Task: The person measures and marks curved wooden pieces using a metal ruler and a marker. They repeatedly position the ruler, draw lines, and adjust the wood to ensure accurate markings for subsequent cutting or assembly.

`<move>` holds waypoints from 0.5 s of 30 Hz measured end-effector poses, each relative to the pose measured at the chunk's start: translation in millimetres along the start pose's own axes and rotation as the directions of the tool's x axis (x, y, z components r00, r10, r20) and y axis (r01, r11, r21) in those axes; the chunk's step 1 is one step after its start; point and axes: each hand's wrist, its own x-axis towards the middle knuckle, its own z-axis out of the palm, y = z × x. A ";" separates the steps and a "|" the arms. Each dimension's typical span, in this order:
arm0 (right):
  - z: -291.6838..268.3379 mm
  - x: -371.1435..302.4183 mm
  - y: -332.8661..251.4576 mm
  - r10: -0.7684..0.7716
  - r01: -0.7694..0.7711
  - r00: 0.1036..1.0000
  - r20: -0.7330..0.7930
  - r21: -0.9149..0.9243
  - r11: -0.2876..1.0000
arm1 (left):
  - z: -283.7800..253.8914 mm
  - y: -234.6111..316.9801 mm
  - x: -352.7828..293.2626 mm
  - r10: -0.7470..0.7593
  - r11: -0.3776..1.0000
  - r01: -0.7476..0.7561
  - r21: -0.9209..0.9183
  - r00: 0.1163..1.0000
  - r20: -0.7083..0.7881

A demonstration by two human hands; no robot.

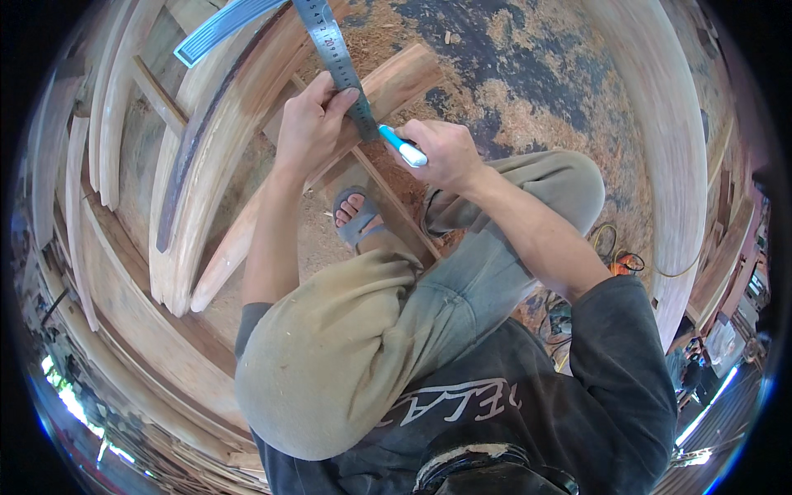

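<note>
My left hand (309,120) grips a steel ruler (334,54) near its lower end, thumb on its face. The ruler slants across a wooden piece (406,80) and runs out past the top edge of the picture. My right hand (443,155) is closed around a light-blue and white pen (402,147). One end of the pen is close to the ruler's lower end; whether it touches the wood I cannot tell. My left forearm partly covers the wooden piece.
Several long curved timbers (223,165) lie on the left. Another broad curved timber (660,107) runs along the right. A blue striped strip (223,35) is at the upper left. Wood shavings (528,107) cover the floor; an orange object (627,264) and a cord lie right of my knee.
</note>
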 end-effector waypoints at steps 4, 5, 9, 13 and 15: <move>0.5 -0.8 1.0 0.005 -0.003 0.997 0.073 -0.021 1.000 | -0.7 1.8 -2.2 -0.011 1.000 0.011 -0.020 1.000 0.005; 1.4 -0.4 1.3 -0.020 0.021 0.999 0.044 -0.021 1.000 | -1.1 2.0 -2.3 -0.010 1.000 0.010 -0.022 1.000 0.006; 5.0 1.2 1.2 -0.046 0.046 0.999 0.007 -0.010 0.999 | -0.2 1.7 -0.4 0.102 0.995 -0.103 -0.013 0.994 -0.033; 5.4 3.5 -0.3 -0.058 0.058 0.998 -0.007 -0.024 0.998 | 0.3 0.8 -1.4 0.099 0.995 -0.099 -0.008 0.995 -0.028; 4.0 5.3 -1.4 -0.064 0.064 0.998 -0.014 -0.033 0.997 | 1.1 0.3 -1.7 0.111 0.994 -0.112 -0.007 0.993 -0.036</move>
